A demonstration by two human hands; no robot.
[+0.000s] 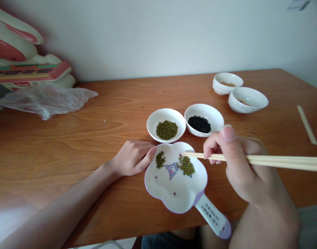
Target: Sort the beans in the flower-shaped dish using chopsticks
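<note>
A white flower-shaped dish [174, 202] with a purple rim and a labelled handle lies in front of me, a cartoon figure printed inside. Two small heaps of green mung beans [187, 166] rest in it. My left hand [135, 155] lies on the table at its left edge, fingers bent and thumb against the rim, closed on it. In my right hand [241, 159] is a pair of wooden chopsticks [277, 162], pinched together. Their tips are inside the dish at the upper edge of the right heap; whether they grip a bean I cannot tell.
Behind the dish stand a bowl of mung beans [166, 113] and a bowl of black beans [217, 121]. Two more white bowls [222, 86] are farther right. A flat pale strip [307, 124] lies at right. A plastic bag [49, 100] and rabbit figure [21, 52] sit at left.
</note>
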